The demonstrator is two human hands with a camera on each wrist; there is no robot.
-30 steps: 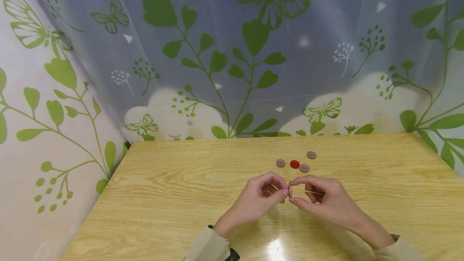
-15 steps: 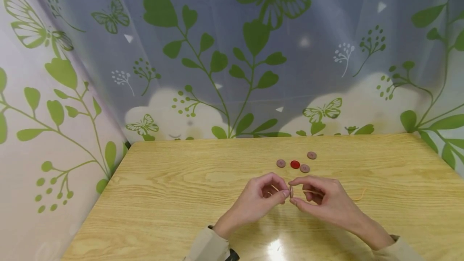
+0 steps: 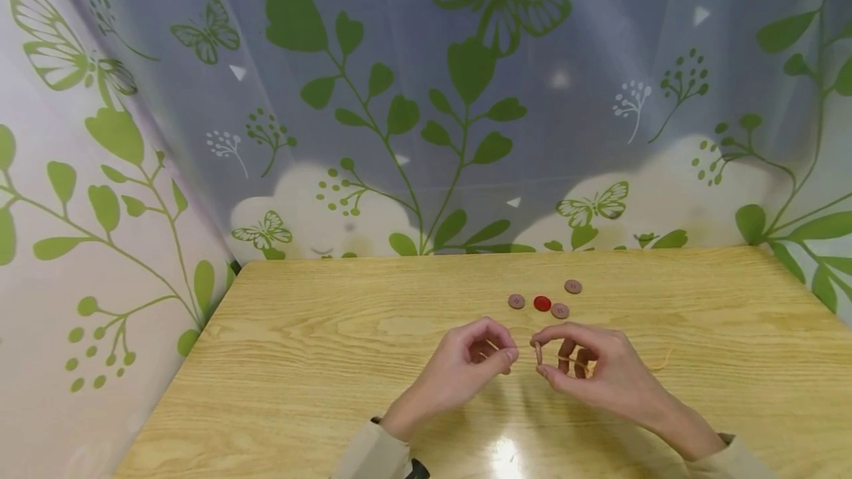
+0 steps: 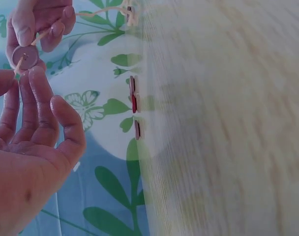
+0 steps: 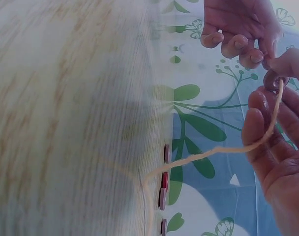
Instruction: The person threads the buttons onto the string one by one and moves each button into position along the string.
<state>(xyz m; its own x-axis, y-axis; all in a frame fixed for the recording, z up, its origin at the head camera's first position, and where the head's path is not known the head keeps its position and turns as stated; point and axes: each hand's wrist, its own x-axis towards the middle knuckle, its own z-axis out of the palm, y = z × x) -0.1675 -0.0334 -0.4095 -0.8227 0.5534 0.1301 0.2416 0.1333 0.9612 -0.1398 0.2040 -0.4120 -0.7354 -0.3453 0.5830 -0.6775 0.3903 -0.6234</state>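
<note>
A mauve four-hole button (image 3: 539, 352) stands on edge, pinched by its rim between the thumb and forefinger of my right hand (image 3: 599, 364). In the left wrist view the button (image 4: 25, 57) faces the camera, with pale orange yarn (image 4: 19, 66) coming out of a hole. My left hand (image 3: 466, 364) pinches that short yarn end, a small gap to the left of the button. On the other side, the yarn (image 5: 213, 150) trails from the button past my right fingers down to the tabletop.
Behind the hands a red button (image 3: 542, 304) lies on the wooden table (image 3: 319, 346), with mauve buttons around it: one left (image 3: 516, 301), one right (image 3: 560, 310), one farther back (image 3: 573, 287). A patterned curtain (image 3: 373, 168) hangs at the table's back edge.
My left hand has drawn back to the left, from right at the button to a small distance off it. The button and right hand have barely shifted.
</note>
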